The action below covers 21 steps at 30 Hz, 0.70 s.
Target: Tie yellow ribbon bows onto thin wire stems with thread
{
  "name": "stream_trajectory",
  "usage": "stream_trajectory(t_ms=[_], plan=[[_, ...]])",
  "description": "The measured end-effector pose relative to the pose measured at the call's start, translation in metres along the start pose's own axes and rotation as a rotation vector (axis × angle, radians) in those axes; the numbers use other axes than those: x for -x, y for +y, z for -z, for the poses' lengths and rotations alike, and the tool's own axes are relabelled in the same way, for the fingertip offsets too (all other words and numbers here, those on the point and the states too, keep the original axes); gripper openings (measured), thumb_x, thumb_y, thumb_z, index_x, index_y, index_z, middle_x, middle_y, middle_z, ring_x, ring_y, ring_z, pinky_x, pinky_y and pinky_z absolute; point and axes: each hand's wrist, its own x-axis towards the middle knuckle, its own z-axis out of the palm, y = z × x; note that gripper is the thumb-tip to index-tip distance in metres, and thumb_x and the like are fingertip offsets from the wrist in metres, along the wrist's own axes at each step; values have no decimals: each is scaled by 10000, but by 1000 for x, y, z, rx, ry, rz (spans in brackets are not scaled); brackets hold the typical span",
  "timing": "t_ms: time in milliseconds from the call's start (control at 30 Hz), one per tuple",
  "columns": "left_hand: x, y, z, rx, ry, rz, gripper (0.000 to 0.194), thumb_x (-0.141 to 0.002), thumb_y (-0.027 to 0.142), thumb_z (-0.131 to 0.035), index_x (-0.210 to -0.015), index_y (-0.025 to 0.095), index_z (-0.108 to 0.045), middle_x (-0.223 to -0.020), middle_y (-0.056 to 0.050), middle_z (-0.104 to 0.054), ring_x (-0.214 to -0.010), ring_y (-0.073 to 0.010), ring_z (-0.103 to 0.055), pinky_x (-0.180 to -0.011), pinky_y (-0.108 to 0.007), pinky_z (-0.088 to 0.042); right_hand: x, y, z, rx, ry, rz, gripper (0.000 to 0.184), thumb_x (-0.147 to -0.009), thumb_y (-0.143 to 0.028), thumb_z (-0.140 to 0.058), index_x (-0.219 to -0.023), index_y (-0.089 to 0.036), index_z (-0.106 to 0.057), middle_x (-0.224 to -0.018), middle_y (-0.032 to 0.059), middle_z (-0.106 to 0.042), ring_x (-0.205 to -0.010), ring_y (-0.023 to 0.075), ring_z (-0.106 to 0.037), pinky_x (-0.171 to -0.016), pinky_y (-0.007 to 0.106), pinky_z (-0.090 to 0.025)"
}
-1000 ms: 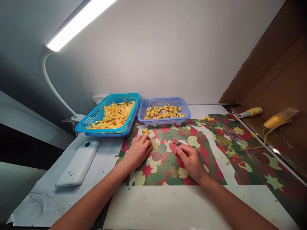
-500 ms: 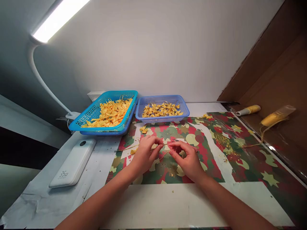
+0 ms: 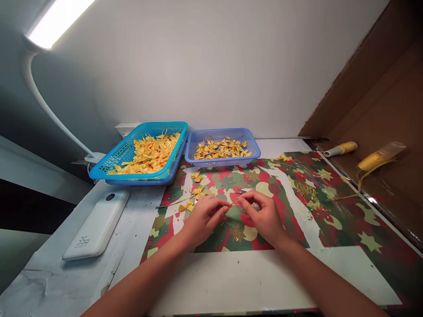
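Observation:
Between my two hands runs a thin gold cord [image 3: 234, 204], pinched at both sides over the patterned paper. My left hand [image 3: 206, 218] is closed, thumb and forefinger together on the cord. Just to its right, my right hand [image 3: 262, 215] also pinches the cord at its fingertips. A small yellow ribbon bow [image 3: 187, 206] lies left of my left hand, and a second bow [image 3: 198, 192] sits just beyond it. Another length of gold cord [image 3: 172, 203] stretches out to the left. The tips of a dark pointed tool [image 3: 242, 192] show behind my right hand, the rest hidden.
A turquoise basket [image 3: 99, 171] heaped with yellow bows stands back left, beside a blue-violet basket [image 3: 223, 162] of more bows. A white power bank [image 3: 95, 226] lies at left under a lamp [image 3: 59, 22]. Yellow thread spools [image 3: 380, 156] and gold scraps [image 3: 307, 196] are at right.
My hands have come closer together at the cord. The bows beside my left hand show more fully. The whole view has shifted slightly.

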Motion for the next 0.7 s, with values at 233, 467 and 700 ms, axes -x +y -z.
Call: stream_trajectory(t_ms=[233,467,700], plan=[[-1,-10,17,-128,226,105,258,-921,341,-468,-822,197,-657,-708,-8,-696,-609,-148,-603,-588,-255,-427,-7,7,7,-54,52,-100,232,-841,-390,-580,-803,-186,-683,-775,47,-672,-693,167,-579,-627,286,-482],[-4,-39,46,-521,345,199,275,-903,347,-471,-845,191,-690,-831,-46,-733,-697,-192,-636,-621,-286,-416,-11,14,8,75,43,-100,174,-820,-352,-596,-795,-197,-671,-751,37,-655,-646,157,-535,-583,279,-442],[-6,-42,47,-608,362,193,224,-882,317,-491,-869,183,-670,-881,-68,-696,-793,-223,-612,-686,-322,-440,-6,10,2,223,-56,25,137,-838,-262,-559,-742,-219,-646,-785,43,-650,-723,187,-557,-629,306,-448]])
